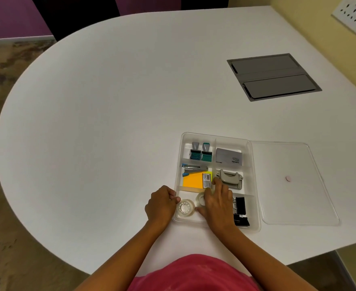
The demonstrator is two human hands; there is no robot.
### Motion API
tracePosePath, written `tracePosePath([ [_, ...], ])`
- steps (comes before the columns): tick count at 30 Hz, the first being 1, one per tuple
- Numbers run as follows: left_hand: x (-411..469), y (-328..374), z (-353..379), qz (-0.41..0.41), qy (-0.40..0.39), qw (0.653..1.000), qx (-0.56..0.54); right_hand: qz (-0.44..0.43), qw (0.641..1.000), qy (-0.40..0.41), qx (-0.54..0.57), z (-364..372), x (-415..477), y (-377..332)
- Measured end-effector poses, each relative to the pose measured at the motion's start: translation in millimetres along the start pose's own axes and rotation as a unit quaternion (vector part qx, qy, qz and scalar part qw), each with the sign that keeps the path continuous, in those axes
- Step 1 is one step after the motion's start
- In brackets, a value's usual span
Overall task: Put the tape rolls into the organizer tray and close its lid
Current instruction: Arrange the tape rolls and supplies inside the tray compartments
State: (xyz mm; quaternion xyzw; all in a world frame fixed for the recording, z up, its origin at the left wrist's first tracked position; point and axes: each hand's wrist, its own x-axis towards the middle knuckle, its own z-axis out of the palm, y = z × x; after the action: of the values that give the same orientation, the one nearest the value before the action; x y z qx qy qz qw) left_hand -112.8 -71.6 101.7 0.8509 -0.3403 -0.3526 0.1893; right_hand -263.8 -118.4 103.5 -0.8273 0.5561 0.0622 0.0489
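Observation:
A clear plastic organizer tray [250,156] lies on the white table, lid off. In its near-left compartment lies a clear tape roll [185,207] flat on its side. My left hand [161,203] is curled at the tray's left rim, fingertips touching that roll. A second clear tape roll [200,198] sits just right of the first, partly under my right hand [217,201], whose fingers wrap over it. The transparent lid [294,183] rests flat on the table to the right of the tray.
Other compartments hold two stamps [201,152], a grey box [228,156], a stapler [193,169], orange sticky notes [193,180], a hole punch [231,178] and black binder clips [241,208]. A grey cable hatch [273,76] is set into the table at the far right.

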Motion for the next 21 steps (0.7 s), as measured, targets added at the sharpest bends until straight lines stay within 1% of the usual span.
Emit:
tracePosePath([
  [3,1,0,1,0.001,0.002,1.000,-0.002,-0.022,0.999,0.041,0.020,-6,-2,0],
  [6,1,1,2,0.003,0.006,1.000,0.001,-0.085,0.993,0.071,0.048,-6,-4,-3],
  [10,2,1,2,-0.001,0.004,1.000,0.003,-0.200,0.977,0.058,0.034,-2,0,-6],
  [13,1,1,1,-0.005,0.002,1.000,0.000,-0.264,0.964,0.032,0.007,0,5,-8],
  [17,2,1,2,-0.010,-0.001,1.000,0.004,-0.288,0.956,0.016,-0.049,1,13,-12],
  [21,3,1,2,-0.011,0.000,1.000,0.004,-0.288,0.956,0.029,-0.043,1,16,-9],
])
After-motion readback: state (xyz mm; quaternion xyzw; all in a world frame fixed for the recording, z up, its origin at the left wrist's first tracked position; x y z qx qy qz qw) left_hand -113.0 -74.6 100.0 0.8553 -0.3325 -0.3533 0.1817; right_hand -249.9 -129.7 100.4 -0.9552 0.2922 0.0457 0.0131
